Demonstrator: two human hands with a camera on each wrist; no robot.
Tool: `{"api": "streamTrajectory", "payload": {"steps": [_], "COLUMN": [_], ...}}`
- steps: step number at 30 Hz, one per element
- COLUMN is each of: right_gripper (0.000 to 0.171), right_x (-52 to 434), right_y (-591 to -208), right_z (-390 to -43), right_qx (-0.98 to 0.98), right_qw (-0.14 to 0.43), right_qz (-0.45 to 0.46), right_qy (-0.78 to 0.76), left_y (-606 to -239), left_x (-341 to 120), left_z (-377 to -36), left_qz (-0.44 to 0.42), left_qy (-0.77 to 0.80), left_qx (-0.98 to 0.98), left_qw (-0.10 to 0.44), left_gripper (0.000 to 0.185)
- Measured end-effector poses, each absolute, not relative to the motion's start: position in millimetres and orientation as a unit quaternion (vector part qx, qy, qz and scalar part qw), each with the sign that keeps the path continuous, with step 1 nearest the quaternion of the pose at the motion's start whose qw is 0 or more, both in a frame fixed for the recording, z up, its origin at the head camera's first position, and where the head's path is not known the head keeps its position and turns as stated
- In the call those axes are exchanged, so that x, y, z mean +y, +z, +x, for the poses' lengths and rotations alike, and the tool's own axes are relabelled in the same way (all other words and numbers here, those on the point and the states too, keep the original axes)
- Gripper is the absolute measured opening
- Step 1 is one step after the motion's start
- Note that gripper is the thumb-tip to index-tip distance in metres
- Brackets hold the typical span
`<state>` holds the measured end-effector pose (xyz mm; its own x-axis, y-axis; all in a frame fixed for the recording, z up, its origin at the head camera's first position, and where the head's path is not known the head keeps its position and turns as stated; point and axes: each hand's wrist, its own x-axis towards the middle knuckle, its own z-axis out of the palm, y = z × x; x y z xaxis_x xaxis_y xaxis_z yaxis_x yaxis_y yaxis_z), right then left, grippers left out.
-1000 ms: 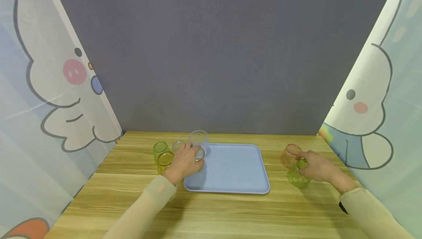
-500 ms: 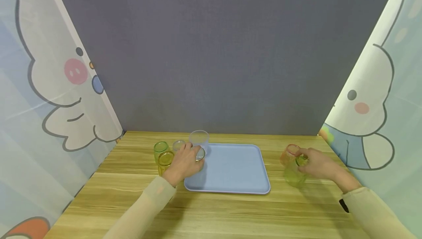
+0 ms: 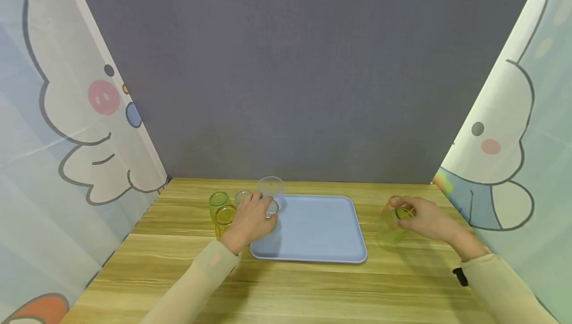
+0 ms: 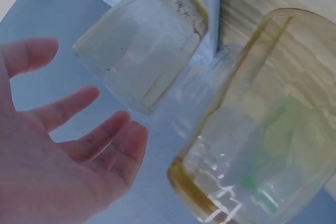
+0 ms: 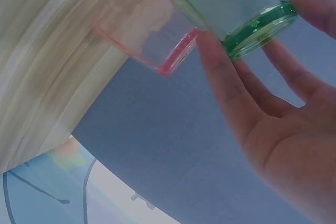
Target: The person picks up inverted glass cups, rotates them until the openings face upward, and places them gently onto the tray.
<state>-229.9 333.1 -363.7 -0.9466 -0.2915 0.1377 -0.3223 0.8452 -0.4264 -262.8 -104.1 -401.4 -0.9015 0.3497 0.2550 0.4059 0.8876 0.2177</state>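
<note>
My right fingers point(image 5: 220, 72) pinch the rim of the clear green plastic cup point(image 3: 392, 227), lifted right of the flat blue plastic tray point(image 3: 313, 244). My left hand point(image 3: 249, 219), fingers loose around nothing, hovers by a clear glass point(image 3: 270, 208) at the tray's left edge.

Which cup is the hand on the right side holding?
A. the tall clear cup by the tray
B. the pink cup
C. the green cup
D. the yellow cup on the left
C. The right hand pinches the rim of the green cup with its fingertips, while the pink cup stands just behind it, not held.
</note>
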Motion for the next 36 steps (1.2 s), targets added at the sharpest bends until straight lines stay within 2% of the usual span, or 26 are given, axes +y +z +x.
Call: {"api": "streamTrajectory", "payload": {"steps": [5, 17, 28, 36], "right_gripper": [0.036, 0.054, 0.054, 0.052], "right_x": [327, 315, 303, 293], "right_y": [-362, -357, -355, -359], "right_z": [-229, -229, -231, -231], "right_qx": [-0.956, -0.947, -0.932, -0.911], "right_qw": [0.04, 0.068, 0.092, 0.113], "right_qz": [0.159, 0.143, 0.137, 0.135], "right_qy": [0.244, 0.28, 0.323, 0.372], "left_y": [-399, -394, -383, -379], "left_x": [-100, -94, -93, -89], "left_z": [-264, -266, -261, -260], "left_qz": [-0.211, -0.263, -0.237, -0.255], "left_qy": [-0.154, -0.201, -0.362, -0.458], "left_qx": [-0.956, -0.919, -0.888, -0.843], "left_qw": [0.135, 0.213, 0.157, 0.124], "left_gripper": [0.043, 0.048, 0.054, 0.055]}}
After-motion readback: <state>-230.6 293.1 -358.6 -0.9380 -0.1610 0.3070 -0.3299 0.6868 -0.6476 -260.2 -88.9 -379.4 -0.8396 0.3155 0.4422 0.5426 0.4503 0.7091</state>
